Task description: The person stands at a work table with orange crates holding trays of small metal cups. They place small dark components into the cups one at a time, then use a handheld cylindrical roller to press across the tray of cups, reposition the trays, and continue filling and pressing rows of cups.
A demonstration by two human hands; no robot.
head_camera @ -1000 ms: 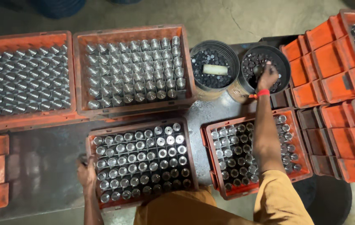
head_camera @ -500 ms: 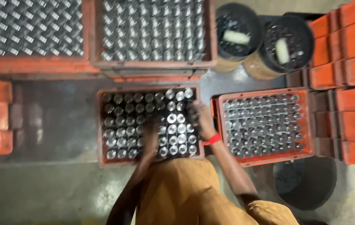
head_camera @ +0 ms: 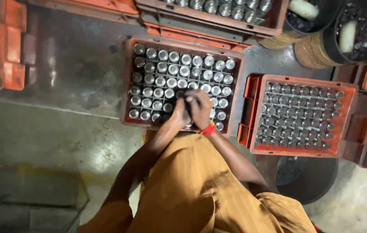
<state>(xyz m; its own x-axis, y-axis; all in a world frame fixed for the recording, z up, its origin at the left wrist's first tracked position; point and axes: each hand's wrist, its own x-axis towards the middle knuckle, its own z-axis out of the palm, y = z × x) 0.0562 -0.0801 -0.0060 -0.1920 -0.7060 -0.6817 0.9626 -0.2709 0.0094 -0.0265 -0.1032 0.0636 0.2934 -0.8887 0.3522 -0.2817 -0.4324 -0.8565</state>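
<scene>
The orange crate (head_camera: 182, 82) nearest the person took up the middle of the view, its grid of cells filled with shiny metal cylinders (head_camera: 172, 69) standing on end, their round tops catching the light; a second orange crate (head_camera: 299, 114) lay just beside it to the right, packed the same way with duller, darker pieces; the edge of a third crate (head_camera: 218, 12) showed along the top, also loaded; two round dark tubs (head_camera: 334, 26) stood at the upper right, each holding small dark parts with a pale cylindrical piece lying on top. Judging by the hands, the step in hand was seating or sorting pieces in the near crate's lower right rows; the next move would seem to call for placing a piece squarely over a cell, since the dividers left little slack. The left hand (head_camera: 181, 111) and the right hand (head_camera: 200, 110), the latter with a red band (head_camera: 208, 128) at the wrist, met touching over those rows; their fingers were curled close together, narrow rather than spread; whether they pinched a cylinder between them I could not tell, as the knuckles hid it.
</scene>
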